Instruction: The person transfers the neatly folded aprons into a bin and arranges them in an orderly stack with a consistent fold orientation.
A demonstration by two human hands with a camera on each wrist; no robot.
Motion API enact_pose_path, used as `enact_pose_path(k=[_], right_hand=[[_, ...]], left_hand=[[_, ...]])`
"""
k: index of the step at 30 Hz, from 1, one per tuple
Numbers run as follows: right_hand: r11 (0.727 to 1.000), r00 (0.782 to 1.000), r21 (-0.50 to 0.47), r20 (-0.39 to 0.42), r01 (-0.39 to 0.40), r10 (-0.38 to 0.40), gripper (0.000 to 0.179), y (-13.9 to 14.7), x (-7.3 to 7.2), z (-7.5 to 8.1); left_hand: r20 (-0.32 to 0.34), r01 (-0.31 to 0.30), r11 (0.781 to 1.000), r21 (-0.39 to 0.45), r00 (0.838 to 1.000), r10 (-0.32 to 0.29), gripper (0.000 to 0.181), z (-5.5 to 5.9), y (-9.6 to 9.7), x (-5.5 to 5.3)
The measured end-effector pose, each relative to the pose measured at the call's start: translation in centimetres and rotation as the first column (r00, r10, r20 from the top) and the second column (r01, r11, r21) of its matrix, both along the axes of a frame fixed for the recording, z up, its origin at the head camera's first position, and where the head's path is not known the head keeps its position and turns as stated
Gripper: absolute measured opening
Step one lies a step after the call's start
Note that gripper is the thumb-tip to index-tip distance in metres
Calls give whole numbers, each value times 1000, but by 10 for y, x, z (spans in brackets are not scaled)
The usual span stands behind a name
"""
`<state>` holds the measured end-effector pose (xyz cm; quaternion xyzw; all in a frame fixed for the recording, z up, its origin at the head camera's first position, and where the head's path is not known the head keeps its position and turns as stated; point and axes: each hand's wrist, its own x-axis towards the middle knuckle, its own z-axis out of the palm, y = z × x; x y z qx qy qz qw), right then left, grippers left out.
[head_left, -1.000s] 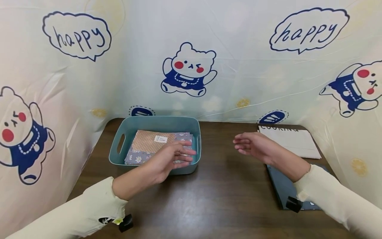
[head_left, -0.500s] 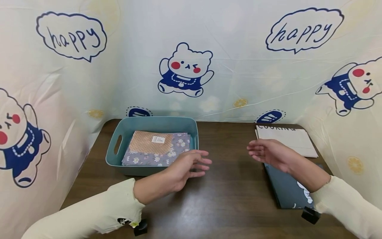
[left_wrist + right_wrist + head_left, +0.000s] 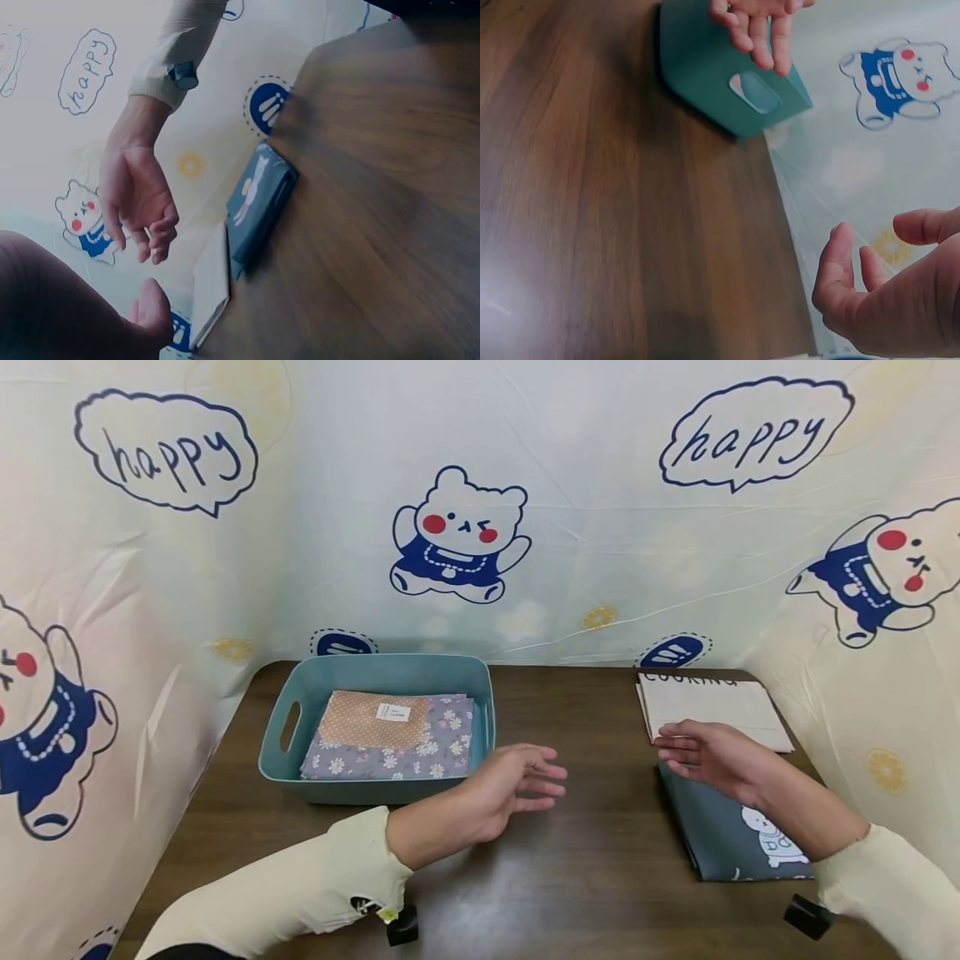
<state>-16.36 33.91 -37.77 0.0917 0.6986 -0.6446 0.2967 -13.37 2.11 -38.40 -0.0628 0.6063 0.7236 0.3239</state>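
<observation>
Both hands are up and holding nothing: the left hand hangs in front of the bin's near right corner, fingers loosely bent and a little apart, and the right hand hovers over on the other side, fingers softly curved, thumb away from them in the wrist view. Beneath that right hand lies the dark cloth, folded flat on the table, with the white cloth just beyond it. Over to the left sits the bin, and in it, flat, the patterned cloth with its label facing up.

Now, the dark cloth looks light and soft, thick in its folds, perhaps a touch slick; nothing to break, but the layers could slide apart. Best hold? Both side edges, thumbs on top, fingers under every layer. The white one looks thinner and crisper, likely the same grip. The bin seems stiff and light, good by its end slots.
</observation>
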Motion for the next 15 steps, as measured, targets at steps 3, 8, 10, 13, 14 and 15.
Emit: enact_pose_path(k=[3, 8, 10, 13, 14, 15], right_hand=[[1000, 1000, -17, 13, 25, -25, 21, 12, 4, -1], [996, 997, -58, 42, 60, -58, 23, 35, 6, -6], [995, 996, -70, 53, 74, -70, 25, 46, 6, -9], [994, 995, -53, 54, 92, -89, 28, 65, 3, -13], [995, 994, -36, 54, 97, -95, 29, 71, 2, -14], [994, 993, -19, 56, 104, -103, 30, 78, 1, -15]], left_hand=[[22, -38, 999, -17, 999, 39, 41, -6, 10, 0], [69, -80, 995, -63, 994, 84, 45, -20, 31, 5], [82, -72, 995, -65, 994, 78, 45, -24, 40, 7], [93, -57, 997, -57, 994, 63, 42, -27, 55, 11], [97, -57, 997, -54, 993, 62, 41, -27, 61, 12], [104, -63, 997, -52, 992, 68, 40, -27, 67, 12]])
